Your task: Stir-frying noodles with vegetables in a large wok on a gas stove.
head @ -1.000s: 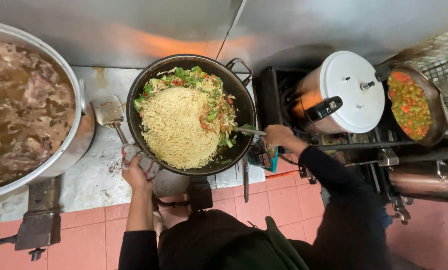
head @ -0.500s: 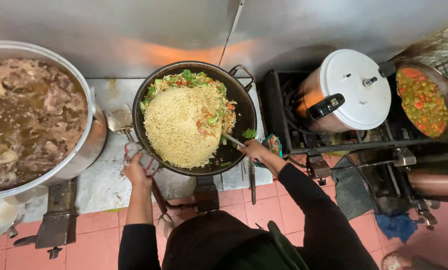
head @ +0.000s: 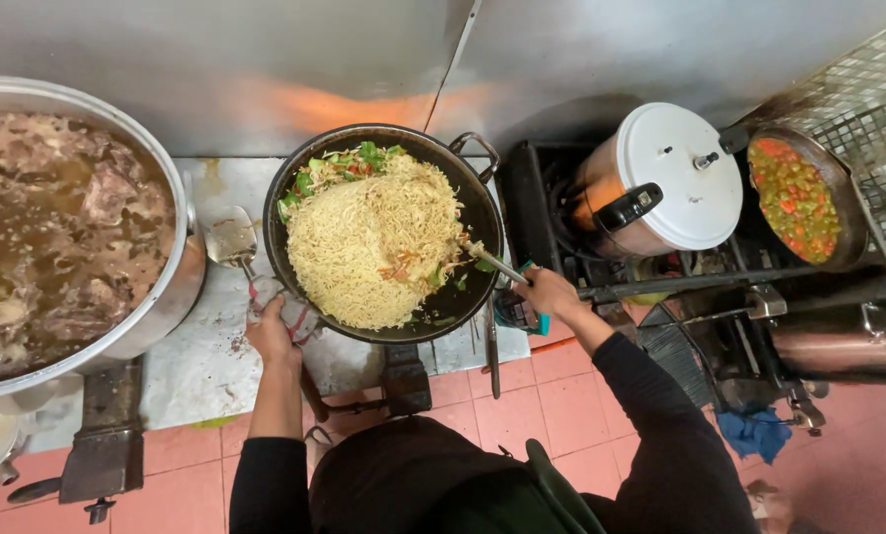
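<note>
Right hand [head: 547,293] around metal spatula [head: 494,263] in noodle-filled wok [head: 482,213].

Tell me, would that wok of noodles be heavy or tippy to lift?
Probably heavy: the wok is wide and heaped with noodles. Likely tippy too, since the left hand grips only one rim edge. The noodles look loose, so they would probably slide.
</note>
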